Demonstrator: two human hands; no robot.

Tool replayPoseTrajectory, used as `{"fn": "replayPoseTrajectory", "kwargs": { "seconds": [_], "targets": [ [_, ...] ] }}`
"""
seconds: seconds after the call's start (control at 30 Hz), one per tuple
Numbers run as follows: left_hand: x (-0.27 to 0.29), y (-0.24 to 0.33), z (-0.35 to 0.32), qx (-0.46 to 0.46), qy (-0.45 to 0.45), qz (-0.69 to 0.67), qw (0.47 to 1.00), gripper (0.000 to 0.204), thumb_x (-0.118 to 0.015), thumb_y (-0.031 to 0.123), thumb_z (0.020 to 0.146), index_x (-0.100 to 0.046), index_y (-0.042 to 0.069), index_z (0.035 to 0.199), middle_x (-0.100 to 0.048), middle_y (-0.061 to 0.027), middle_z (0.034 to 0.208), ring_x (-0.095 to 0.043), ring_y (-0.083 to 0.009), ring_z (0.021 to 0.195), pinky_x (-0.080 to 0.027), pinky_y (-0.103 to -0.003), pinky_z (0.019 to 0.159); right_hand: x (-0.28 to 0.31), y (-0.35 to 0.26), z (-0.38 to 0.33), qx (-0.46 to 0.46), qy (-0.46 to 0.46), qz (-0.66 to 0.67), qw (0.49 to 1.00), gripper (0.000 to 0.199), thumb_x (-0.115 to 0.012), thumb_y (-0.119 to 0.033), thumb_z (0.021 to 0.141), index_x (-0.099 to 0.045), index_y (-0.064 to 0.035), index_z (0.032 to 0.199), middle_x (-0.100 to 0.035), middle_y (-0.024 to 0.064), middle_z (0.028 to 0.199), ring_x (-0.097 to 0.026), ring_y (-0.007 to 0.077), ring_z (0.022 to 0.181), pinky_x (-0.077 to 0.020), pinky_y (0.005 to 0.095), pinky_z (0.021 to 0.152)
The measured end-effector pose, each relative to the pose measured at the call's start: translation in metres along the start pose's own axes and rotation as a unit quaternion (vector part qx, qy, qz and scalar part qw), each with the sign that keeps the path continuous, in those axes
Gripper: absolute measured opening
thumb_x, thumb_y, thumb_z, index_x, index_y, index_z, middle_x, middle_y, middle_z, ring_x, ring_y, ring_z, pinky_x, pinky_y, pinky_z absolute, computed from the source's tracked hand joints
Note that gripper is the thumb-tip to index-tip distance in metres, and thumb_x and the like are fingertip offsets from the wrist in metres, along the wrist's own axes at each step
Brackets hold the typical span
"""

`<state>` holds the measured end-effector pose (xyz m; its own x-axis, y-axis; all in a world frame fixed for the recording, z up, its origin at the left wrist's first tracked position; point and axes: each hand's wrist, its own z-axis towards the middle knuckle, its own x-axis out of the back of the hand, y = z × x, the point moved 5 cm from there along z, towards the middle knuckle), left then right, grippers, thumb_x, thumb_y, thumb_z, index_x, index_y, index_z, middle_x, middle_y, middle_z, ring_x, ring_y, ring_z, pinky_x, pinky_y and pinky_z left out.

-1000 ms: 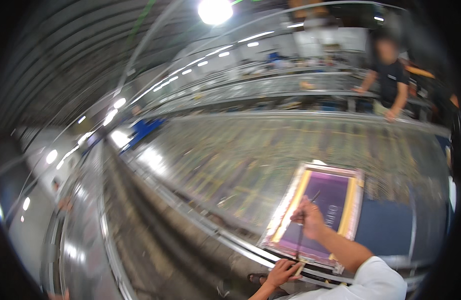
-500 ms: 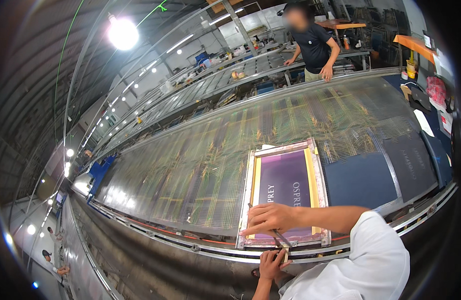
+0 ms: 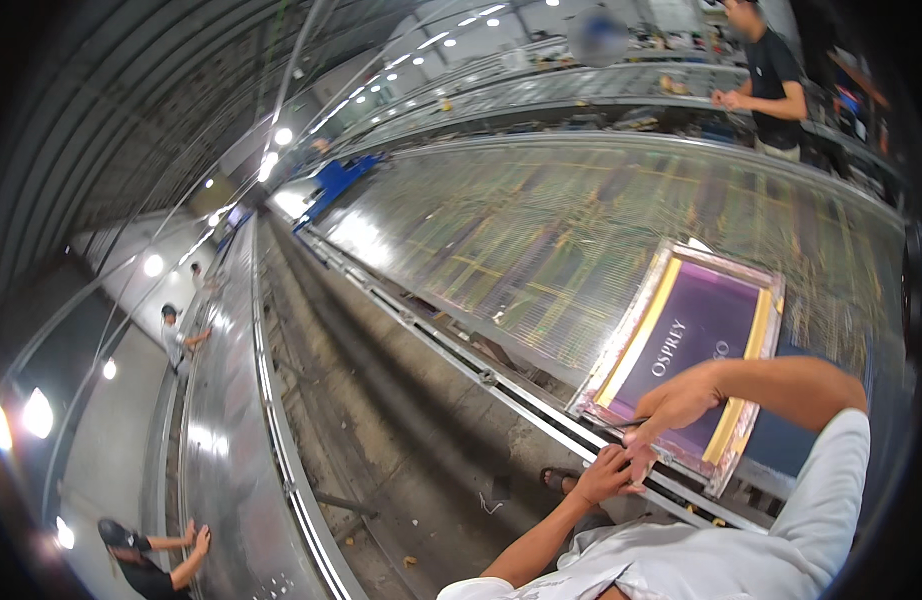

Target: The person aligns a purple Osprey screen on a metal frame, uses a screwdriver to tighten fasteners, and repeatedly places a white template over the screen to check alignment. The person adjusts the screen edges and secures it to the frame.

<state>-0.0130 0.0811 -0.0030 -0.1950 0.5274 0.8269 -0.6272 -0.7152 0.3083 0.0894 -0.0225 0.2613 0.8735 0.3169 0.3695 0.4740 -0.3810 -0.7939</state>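
A printing screen with a silvery frame (image 3: 619,352), yellow side strips and a purple mesh (image 3: 703,330) lies flat on the long printing table (image 3: 521,240). My right hand (image 3: 678,400) reaches across its near corner and pinches a thin dark tool (image 3: 621,426) that lies along the frame's near edge. My left hand (image 3: 605,476) sits just below, fingers curled on the frame's near edge by the table rail (image 3: 501,385). Both hands almost touch each other.
A person in a black shirt (image 3: 771,80) stands at the table's far side. Two more people (image 3: 173,338) (image 3: 146,558) work at another long table on the left. A concrete aisle (image 3: 381,440) runs between; my sandalled foot (image 3: 561,478) stands in it.
My right hand has slid from the mesh down to the frame's near corner, close to my left hand. The view has swung left, bringing the aisle and left table in.
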Motion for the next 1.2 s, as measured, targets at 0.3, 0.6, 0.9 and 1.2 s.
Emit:
{"fn": "replayPoseTrajectory", "kwargs": {
  "seconds": [0.3, 0.6, 0.9, 1.2],
  "targets": [
    [0.031, 0.022, 0.016, -0.056, 0.096, 0.009, 0.994, 0.065, -0.072, 0.055, 0.082, -0.064, 0.011, 0.128, -0.053, -0.0072, 0.108, -0.054, -0.0287, 0.103, -0.045, -0.043, 0.095, 0.003, 0.065, 0.001, 0.424, 0.622, 0.429, 0.499, 0.025, -0.048, -0.029, 0.109, -0.060, -0.0073, 0.111, -0.067, 0.0121, 0.094, -0.043, 0.0077, 0.051, -0.0377, 0.0250, 0.045],
    [0.034, 0.022, 0.016, -0.052, 0.097, 0.012, 0.994, 0.061, -0.073, 0.050, 0.084, -0.062, 0.011, 0.129, -0.053, -0.0078, 0.107, -0.054, -0.0285, 0.100, -0.046, -0.042, 0.094, 0.006, -0.010, -0.035, 0.277, 0.653, -0.294, 0.641, 0.035, -0.062, -0.006, 0.084, -0.070, -0.0096, 0.118, -0.068, 0.0173, 0.118, -0.060, 0.0228, 0.070, -0.0522, 0.0331, 0.068],
    [0.032, 0.024, 0.006, -0.026, 0.103, -0.009, 0.994, 0.059, -0.077, 0.050, 0.080, -0.066, 0.014, 0.125, -0.056, -0.0064, 0.112, -0.056, -0.0293, 0.104, -0.047, -0.043, 0.094, 0.004, -0.053, -0.033, -0.192, 0.229, -0.340, 0.892, 0.031, -0.061, -0.033, 0.093, -0.072, -0.0111, 0.111, -0.070, 0.0141, 0.076, -0.071, 0.0339, 0.083, -0.0560, 0.0449, 0.076],
    [0.024, 0.021, 0.013, -0.053, 0.128, 0.007, 0.990, 0.058, -0.072, 0.052, 0.085, -0.061, 0.009, 0.123, -0.055, -0.0102, 0.112, -0.054, -0.0308, 0.104, -0.045, -0.045, 0.097, -0.013, -0.003, 0.002, 0.010, 0.165, 0.195, 0.967, 0.061, -0.038, -0.051, 0.108, -0.063, -0.0051, 0.075, -0.070, 0.0211, 0.089, -0.066, 0.0335, 0.097, -0.0503, 0.0473, 0.091]
  ]
}}
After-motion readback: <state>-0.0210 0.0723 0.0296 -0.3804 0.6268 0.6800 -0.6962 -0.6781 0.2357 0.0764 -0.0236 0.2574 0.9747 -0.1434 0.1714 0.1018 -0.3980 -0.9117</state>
